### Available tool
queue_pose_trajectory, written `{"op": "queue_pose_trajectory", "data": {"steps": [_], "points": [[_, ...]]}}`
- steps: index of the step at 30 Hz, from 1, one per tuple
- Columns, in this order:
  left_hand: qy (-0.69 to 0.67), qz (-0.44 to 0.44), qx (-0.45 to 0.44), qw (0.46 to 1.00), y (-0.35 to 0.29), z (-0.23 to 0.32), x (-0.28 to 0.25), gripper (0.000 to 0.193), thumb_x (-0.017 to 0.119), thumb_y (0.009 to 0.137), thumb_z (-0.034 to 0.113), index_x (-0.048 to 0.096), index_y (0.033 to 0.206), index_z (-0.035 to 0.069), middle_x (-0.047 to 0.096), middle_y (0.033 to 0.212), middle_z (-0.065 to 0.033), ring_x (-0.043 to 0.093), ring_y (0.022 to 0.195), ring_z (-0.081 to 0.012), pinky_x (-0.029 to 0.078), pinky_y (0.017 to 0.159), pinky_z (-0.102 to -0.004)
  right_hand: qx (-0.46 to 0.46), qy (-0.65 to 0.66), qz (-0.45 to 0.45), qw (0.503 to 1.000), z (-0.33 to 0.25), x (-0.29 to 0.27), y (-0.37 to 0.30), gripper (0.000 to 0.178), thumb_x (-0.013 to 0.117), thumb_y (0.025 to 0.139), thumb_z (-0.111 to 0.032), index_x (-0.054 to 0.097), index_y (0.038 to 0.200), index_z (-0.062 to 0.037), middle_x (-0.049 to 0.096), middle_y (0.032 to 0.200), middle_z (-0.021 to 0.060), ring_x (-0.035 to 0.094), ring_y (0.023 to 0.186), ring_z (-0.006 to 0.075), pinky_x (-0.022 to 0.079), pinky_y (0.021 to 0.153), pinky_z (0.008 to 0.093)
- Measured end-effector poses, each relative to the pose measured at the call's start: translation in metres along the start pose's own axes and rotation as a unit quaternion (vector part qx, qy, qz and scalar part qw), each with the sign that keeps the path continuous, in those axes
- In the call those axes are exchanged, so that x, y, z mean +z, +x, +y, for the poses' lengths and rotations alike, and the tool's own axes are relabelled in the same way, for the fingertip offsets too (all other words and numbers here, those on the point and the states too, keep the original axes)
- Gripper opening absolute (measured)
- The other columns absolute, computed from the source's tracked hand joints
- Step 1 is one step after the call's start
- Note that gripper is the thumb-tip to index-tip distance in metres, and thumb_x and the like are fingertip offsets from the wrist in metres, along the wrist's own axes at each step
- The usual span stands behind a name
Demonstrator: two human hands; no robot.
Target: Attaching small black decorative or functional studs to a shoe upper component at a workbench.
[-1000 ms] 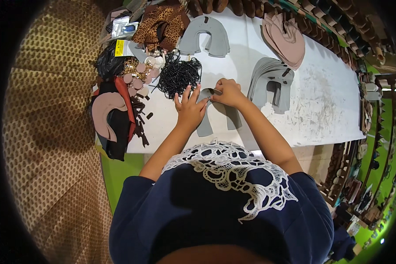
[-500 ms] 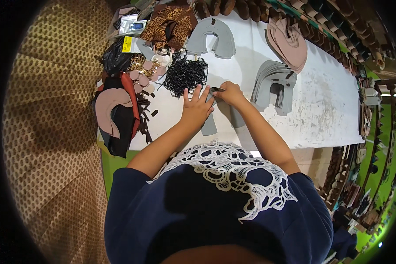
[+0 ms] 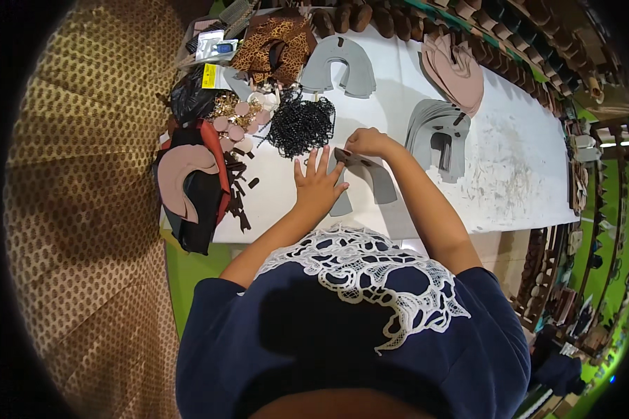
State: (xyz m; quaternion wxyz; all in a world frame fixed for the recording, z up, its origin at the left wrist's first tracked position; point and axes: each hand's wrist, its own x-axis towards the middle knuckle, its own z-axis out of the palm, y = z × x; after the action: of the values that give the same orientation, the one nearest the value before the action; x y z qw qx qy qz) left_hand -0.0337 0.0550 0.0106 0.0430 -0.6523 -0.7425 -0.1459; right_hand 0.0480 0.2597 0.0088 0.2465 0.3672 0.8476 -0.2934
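Note:
A grey U-shaped cut-out piece [image 3: 384, 187] lies on the white table just in front of me, its curved end away from me. My left hand [image 3: 318, 187] rests flat on its left arm with the fingers spread. At its curved top sits a small dark brown tab [image 3: 342, 155], close to my left fingertips. My right hand [image 3: 369, 142] is closed at the top edge beside the tab, fingertips pressed together; what they pinch is hidden. A heap of black beaded strands [image 3: 300, 126] lies just beyond my left hand.
A stack of grey U-shaped pieces [image 3: 437, 140] stands to the right, pink pieces [image 3: 454, 77] behind it. More grey pieces [image 3: 339, 66] lie at the back. On the left are brown strips [image 3: 236, 188], pink discs [image 3: 236, 133] and a pink curved piece [image 3: 178, 178] on black material.
The dark tab, lifted in my right fingers before, now lies against the grey piece. My right hand has shifted slightly right; my left hand has slid down a little with its fingers wider apart.

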Motion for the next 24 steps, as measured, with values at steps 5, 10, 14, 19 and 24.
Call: {"op": "queue_pose_trajectory", "data": {"steps": [5, 10, 14, 19, 24], "points": [[-0.026, -0.025, -0.023, 0.999, -0.011, -0.008, 0.006, 0.045, 0.056, 0.080, 0.051, 0.058, 0.117, 0.026, 0.029, 0.145, -0.0099, 0.024, 0.133, -0.0314, 0.009, 0.103, -0.0589, -0.013, -0.016, 0.062, 0.998, -0.047, -0.016, -0.045, 0.020, 0.067, 0.070, -0.030, 0.071, 0.089, -0.0292, 0.064, 0.092, -0.0003, 0.059, 0.095, 0.0242, 0.042, 0.082, 0.0431], [-0.041, 0.009, -0.020, 0.999, -0.011, -0.008, 0.007, 0.043, 0.055, 0.081, 0.050, 0.061, 0.114, 0.023, 0.028, 0.146, -0.0105, 0.023, 0.133, -0.0321, 0.009, 0.103, -0.0587, -0.017, -0.080, 0.150, 0.985, -0.054, -0.007, -0.060, 0.013, 0.067, 0.071, -0.024, 0.071, 0.080, -0.0319, 0.062, 0.095, -0.0009, 0.051, 0.102, 0.0242, 0.032, 0.091, 0.0470], [-0.052, -0.072, -0.021, 0.996, -0.010, -0.008, 0.002, 0.046, 0.049, 0.086, 0.050, 0.055, 0.123, 0.023, 0.023, 0.147, -0.0143, 0.019, 0.135, -0.0345, 0.005, 0.104, -0.0601, -0.028, -0.115, 0.210, 0.970, -0.054, 0.001, -0.066, 0.009, 0.068, 0.069, -0.024, 0.072, 0.073, -0.0307, 0.060, 0.092, -0.0002, 0.051, 0.100, 0.0235, 0.031, 0.092, 0.0491], [-0.053, -0.010, -0.017, 0.998, -0.011, -0.009, 0.007, 0.044, 0.055, 0.081, 0.049, 0.061, 0.115, 0.021, 0.028, 0.146, -0.0112, 0.023, 0.133, -0.0325, 0.010, 0.104, -0.0587, -0.028, -0.142, 0.267, 0.953, -0.053, 0.016, -0.064, 0.007, 0.068, 0.070, -0.024, 0.072, 0.073, -0.0281, 0.060, 0.089, -0.0033, 0.053, 0.098, 0.0220, 0.035, 0.086, 0.0484], [-0.044, -0.019, -0.028, 0.998, -0.010, -0.008, 0.005, 0.059, 0.052, 0.082, 0.052, 0.047, 0.131, 0.018, 0.027, 0.146, -0.0117, 0.023, 0.134, -0.0316, 0.009, 0.104, -0.0579, -0.032, -0.127, 0.290, 0.948, -0.048, 0.022, -0.060, 0.005, 0.066, 0.071, -0.024, 0.071, 0.072, -0.0248, 0.059, 0.089, -0.0027, 0.052, 0.098, 0.0219, 0.035, 0.088, 0.0507]]}}
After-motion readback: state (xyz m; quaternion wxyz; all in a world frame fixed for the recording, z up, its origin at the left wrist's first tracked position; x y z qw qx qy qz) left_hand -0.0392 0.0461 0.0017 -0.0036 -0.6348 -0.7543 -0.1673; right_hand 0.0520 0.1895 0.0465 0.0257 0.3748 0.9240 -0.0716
